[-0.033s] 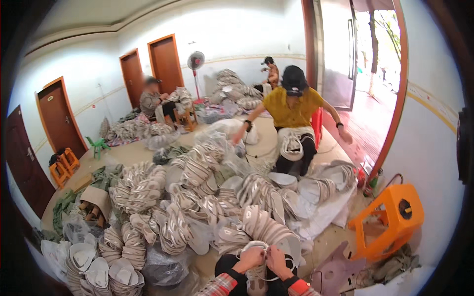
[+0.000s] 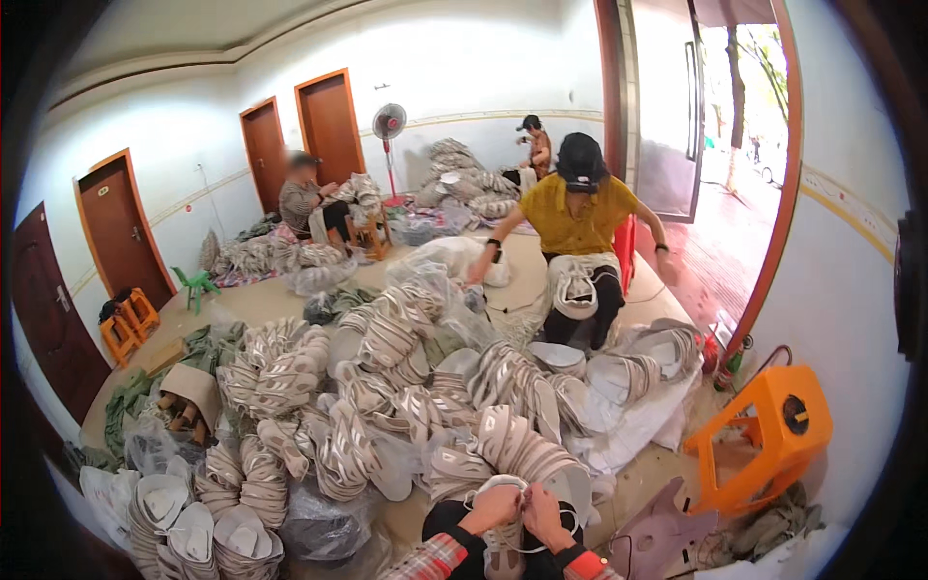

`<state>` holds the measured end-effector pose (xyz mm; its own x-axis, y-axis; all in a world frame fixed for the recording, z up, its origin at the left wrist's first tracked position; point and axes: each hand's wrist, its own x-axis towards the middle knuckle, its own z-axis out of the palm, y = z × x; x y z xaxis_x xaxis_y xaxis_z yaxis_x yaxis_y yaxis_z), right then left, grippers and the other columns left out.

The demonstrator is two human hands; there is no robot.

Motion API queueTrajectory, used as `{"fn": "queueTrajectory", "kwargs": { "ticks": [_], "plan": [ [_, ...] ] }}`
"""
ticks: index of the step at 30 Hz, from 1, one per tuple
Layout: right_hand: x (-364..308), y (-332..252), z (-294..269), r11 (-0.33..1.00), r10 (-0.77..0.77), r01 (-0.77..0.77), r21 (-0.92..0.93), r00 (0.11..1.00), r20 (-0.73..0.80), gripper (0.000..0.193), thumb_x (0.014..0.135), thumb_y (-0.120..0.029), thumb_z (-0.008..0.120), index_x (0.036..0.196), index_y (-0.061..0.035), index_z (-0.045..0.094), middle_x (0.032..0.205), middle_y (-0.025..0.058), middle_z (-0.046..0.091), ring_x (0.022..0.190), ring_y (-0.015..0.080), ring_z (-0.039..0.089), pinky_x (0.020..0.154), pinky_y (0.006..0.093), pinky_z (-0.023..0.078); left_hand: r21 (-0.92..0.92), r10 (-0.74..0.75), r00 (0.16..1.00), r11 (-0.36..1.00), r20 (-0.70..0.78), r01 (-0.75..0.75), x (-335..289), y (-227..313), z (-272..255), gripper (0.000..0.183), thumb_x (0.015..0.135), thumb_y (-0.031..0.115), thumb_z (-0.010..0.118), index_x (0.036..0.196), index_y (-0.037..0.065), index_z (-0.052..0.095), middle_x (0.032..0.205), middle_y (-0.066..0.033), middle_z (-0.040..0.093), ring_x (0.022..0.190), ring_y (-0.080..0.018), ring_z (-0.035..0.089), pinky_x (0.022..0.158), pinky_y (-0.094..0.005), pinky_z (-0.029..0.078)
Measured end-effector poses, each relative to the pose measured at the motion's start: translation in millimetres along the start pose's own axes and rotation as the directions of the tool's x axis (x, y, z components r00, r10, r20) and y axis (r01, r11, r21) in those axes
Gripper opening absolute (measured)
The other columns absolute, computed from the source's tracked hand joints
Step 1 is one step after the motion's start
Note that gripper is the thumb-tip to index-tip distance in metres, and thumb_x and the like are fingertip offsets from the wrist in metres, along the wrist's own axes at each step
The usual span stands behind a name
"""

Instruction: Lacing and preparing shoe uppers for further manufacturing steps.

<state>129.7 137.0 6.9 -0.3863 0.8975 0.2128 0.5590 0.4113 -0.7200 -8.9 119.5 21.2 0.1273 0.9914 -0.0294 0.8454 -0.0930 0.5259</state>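
Note:
A beige and white shoe upper (image 2: 503, 561) lies on my lap, between my dark-clad legs. A white shoelace (image 2: 578, 510) loops out beside it. My left hand (image 2: 495, 509) is closed at the top of the upper, fingers pinching the lace. Close against it, my right hand (image 2: 543, 512) also pinches the lace, its loop hanging past the wrist. The fingertips nearly meet, and the exact eyelet is too small to make out. Just beyond my hands lies a curved stack of similar shoe uppers (image 2: 517, 447).
Piles of nested shoe uppers (image 2: 348, 449) and plastic bags cover the floor ahead. An orange stool (image 2: 768, 425) stands at right. Across the pile sits a co-worker in a yellow top (image 2: 580, 217), a shoe upper on the lap. Two more people sit farther back, near a fan (image 2: 389, 121).
The view has shifted slightly. The co-worker's arms have lowered a little. My hands stay pinched together at the upper, almost unchanged.

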Motion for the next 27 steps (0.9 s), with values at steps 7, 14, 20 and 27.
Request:
{"fn": "queueTrajectory", "kwargs": {
  "ticks": [7, 14, 20, 27],
  "plan": [
    [2.7, -25.8, -27.2, 0.971, -0.187, 0.191, -0.143, 0.982, 0.04, 0.016, 0.076, -0.019, 0.059, 0.082, -0.0046, 0.056, 0.077, 0.0151, 0.058, 0.08, 0.0326, 0.053, 0.071, 0.0428, 0.039, 0.364, 0.183, 0.982, 0.918, -0.044, -0.155, 6.2, -9.2, -101.8, 0.016, 0.072, 0.02, 0.058, 0.071, 0.004, 0.06, 0.067, -0.0154, 0.059, 0.065, -0.0309, 0.059, 0.056, -0.0385, 0.046],
    [-4.6, -61.9, 1.5, 0.795, -0.292, 0.341, -0.502, 0.94, 0.177, 0.023, 0.074, -0.03, 0.061, 0.08, -0.0079, 0.058, 0.076, 0.0088, 0.058, 0.078, 0.0249, 0.054, 0.068, 0.0368, 0.037, -0.44, -0.167, 0.883, 0.817, 0.439, 0.373, -3.8, -4.8, -132.3, 0.01, 0.072, 0.013, 0.059, 0.073, 0.004, 0.055, 0.065, -0.0037, 0.059, 0.048, -0.0121, 0.052, 0.042, -0.0259, 0.039],
    [9.9, -55.0, -22.3, 0.803, -0.018, 0.345, -0.486, 0.83, 0.558, 0.021, 0.077, -0.024, 0.055, 0.077, -0.004, 0.063, 0.081, 0.0115, 0.064, 0.083, 0.0304, 0.059, 0.069, 0.0436, 0.043, -0.839, -0.084, 0.849, 0.132, 0.522, 0.528, -32.4, -30.0, -98.6, 0.007, 0.08, 0.01, 0.056, 0.082, 0.004, 0.055, 0.068, -0.005, 0.057, 0.052, -0.012, 0.052, 0.042, -0.0214, 0.036],
    [46.9, -39.0, -97.0, 0.919, -0.365, 0.178, 0.352, 0.722, 0.587, 0.02, 0.074, -0.022, 0.063, 0.075, -0.0018, 0.064, 0.076, 0.0064, 0.063, 0.07, 0.0177, 0.056, 0.066, 0.0304, 0.045, -0.723, -0.105, 0.983, -0.689, 0.151, 0.038, -62.5, -57.5, -114.1, 0.009, 0.084, 0.011, 0.051, 0.084, 0.002, 0.054, 0.076, -0.0094, 0.057, 0.058, -0.0164, 0.052, 0.049, -0.0248, 0.04]
  ]
}}
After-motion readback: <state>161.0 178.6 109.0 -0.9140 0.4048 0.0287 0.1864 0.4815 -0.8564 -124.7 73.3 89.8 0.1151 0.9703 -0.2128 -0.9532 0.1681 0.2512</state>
